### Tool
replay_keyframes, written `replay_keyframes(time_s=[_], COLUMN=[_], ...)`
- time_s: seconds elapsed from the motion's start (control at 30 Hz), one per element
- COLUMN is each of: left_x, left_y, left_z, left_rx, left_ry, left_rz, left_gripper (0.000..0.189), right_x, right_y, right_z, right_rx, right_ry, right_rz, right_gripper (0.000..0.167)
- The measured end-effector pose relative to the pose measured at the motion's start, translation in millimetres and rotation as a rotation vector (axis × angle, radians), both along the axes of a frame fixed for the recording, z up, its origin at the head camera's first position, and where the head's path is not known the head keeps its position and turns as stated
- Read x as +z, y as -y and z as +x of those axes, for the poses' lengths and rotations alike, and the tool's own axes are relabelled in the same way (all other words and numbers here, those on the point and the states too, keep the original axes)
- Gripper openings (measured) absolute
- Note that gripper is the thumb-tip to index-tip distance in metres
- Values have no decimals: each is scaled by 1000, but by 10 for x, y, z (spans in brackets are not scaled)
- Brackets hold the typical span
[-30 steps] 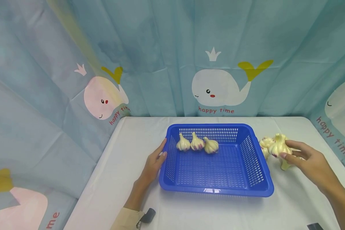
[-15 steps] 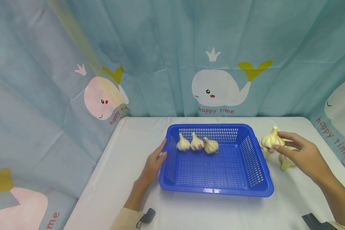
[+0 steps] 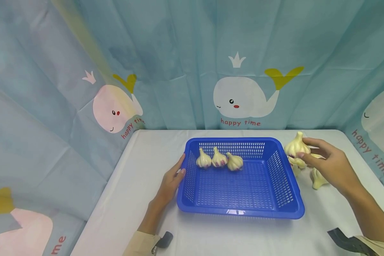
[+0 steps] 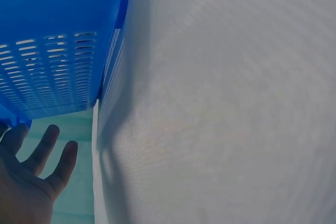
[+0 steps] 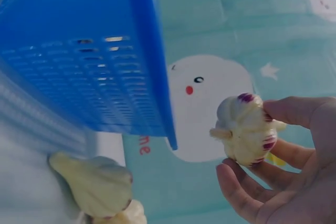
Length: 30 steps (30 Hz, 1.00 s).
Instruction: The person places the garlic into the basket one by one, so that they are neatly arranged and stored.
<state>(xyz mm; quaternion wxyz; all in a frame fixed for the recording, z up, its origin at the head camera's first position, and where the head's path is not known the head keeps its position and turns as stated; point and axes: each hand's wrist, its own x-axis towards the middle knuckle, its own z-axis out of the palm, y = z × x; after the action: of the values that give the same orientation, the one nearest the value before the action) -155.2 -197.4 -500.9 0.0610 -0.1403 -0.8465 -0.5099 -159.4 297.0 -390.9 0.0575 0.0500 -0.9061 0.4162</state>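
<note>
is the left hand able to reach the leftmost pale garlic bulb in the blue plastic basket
Likely yes: the left hand is just beside the basket, and nothing covers the bulb inside.

bare left hand, beige left sleeve fitted with a dark rounded block, bare right hand, beige right sleeve bordered by a dark curved strap

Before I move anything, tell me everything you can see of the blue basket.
The blue basket is rectangular with rounded corners and looks like plastic. It has a smooth, solid rim, walls pierced with rows of slots, and a floor of fine mesh; a bright glint shows on the near rim. It sits with its opening up on the white table. Three garlic bulbs lie in its far left part, leaving most of its floor bare. Fingers of the left hand touch its left side.
</note>
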Motion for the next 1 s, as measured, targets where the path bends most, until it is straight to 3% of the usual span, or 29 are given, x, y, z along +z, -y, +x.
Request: replay_keyframes(time_s=[0.67,1.0], left_x=[-3,19], left_y=[2,-9], left_z=[-11,2], left_rx=[2,6], left_ry=[-3,9], left_rz=[-7,-12], left_gripper=[57,58], right_x=[203,219], right_y=[175,305], right_z=[-156,-289], right_rx=[8,57], right_ry=[-6,-54], right_rz=[-41,-153], right_gripper=[65,64])
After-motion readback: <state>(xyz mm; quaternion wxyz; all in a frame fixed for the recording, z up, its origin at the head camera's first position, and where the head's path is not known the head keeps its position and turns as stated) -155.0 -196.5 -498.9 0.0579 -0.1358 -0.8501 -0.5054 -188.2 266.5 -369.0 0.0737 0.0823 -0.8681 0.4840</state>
